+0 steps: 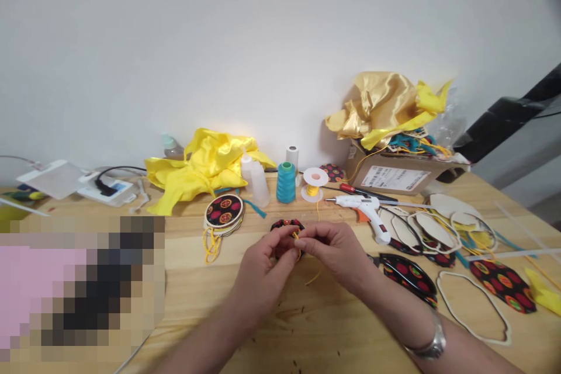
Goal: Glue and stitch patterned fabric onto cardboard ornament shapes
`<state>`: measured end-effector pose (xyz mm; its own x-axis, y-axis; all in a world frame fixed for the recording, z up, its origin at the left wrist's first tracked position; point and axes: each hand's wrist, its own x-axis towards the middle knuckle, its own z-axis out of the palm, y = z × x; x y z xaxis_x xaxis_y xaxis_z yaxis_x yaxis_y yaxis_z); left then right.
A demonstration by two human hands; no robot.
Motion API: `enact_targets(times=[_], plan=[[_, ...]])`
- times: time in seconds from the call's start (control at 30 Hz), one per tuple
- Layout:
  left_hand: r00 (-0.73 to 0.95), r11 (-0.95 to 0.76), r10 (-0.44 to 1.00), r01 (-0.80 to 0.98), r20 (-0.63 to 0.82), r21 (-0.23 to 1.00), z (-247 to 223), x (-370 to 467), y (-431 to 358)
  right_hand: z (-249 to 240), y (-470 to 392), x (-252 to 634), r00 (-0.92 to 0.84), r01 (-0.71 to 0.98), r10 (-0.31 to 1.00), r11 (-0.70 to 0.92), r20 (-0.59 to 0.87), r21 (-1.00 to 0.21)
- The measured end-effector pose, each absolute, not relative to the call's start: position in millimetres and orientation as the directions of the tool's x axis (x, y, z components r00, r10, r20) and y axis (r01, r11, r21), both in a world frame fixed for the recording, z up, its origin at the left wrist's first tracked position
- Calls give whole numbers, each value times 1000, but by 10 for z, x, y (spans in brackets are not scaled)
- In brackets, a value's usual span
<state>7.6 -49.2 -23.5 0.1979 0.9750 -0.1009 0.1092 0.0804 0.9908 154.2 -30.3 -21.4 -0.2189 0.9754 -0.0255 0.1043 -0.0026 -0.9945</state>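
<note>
My left hand [269,257] is closed on a small dark patterned fabric piece [287,223], mostly hidden behind the fingers. Thumb and index finger of my right hand [335,248] pinch a yellow cord [312,278] against that piece; its loose end hangs below the fingers. Just beyond the hands stands a white spool [315,177] wound with yellow cord. A white glue gun [366,210] with an orange trigger lies to the right of it. On the left is a round patterned fabric disc [224,211] with yellow loops beside it.
Teal thread cone [286,183], squeeze bottles [258,184] and yellow satin [205,172] line the wall. A cardboard box [385,175] overflows with cloth at back right. Wooden frames [473,310] and patterned pieces [502,285] spread along the right. A blurred area covers the lower left.
</note>
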Motion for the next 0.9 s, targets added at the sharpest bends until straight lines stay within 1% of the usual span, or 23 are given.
enact_targets(times=[0.1, 0.2, 0.3, 0.37, 0.43, 0.73, 0.9], plan=[[188, 34, 980, 164, -65, 986, -234, 63, -497, -226, -300, 1543, -202, 148, 979, 25, -6, -989], [172, -75, 985, 267, 29, 961, -240, 41, -496, -248, -301, 1555, -167, 184, 986, 54, 23, -981], [177, -171, 977, 334, 117, 927, -259, 26, -492, -269, -310, 1566, -142, 250, 984, 141, 108, -958], [169, -207, 973, 352, 155, 913, -274, 23, -489, -272, -319, 1568, -136, 314, 978, 195, 160, -929], [157, -225, 971, 365, 178, 903, -288, 23, -488, -266, -327, 1565, -132, 361, 975, 217, 180, -907], [168, -176, 979, 398, 118, 900, -270, 23, -488, -277, -330, 1558, -151, 443, 973, 222, 172, -869], [170, -208, 974, 433, 147, 877, -264, 14, -474, -278, -332, 1565, -164, 458, 968, 245, 190, -854]])
